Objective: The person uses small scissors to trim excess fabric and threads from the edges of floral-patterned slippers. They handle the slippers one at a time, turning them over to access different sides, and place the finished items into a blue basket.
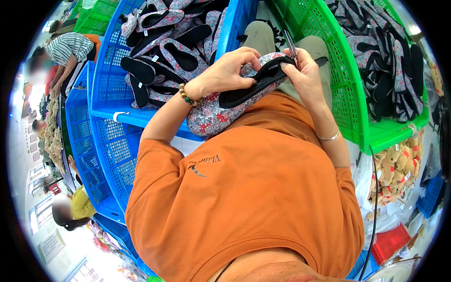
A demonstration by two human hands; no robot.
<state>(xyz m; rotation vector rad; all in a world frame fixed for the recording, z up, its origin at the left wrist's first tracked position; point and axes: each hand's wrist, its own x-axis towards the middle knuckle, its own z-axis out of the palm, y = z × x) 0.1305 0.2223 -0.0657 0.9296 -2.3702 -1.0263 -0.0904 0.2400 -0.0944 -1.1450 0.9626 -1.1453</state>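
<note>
A floral slipper (213, 114) with a black lining lies across my lap, its toe to the left and its heel to the right. My left hand (230, 70) grips its side, thumb inside the opening and fingers over the outer edge. At the heel, my right hand (303, 73) is closed around a slim metal tool (290, 45) that looks like snips or tweezers; its exact kind is not clear. The right thumb and fingers also touch the slipper's heel edge. What the tool's lower end touches is hidden by the fingers.
A blue crate (110, 61) piled with floral slippers (181, 56) stands on the left. To the right, a green crate (345, 80) borders more slippers (390, 61). Plush toys (394, 167) and a red crate (391, 242) lie farther right. Other people work at far left.
</note>
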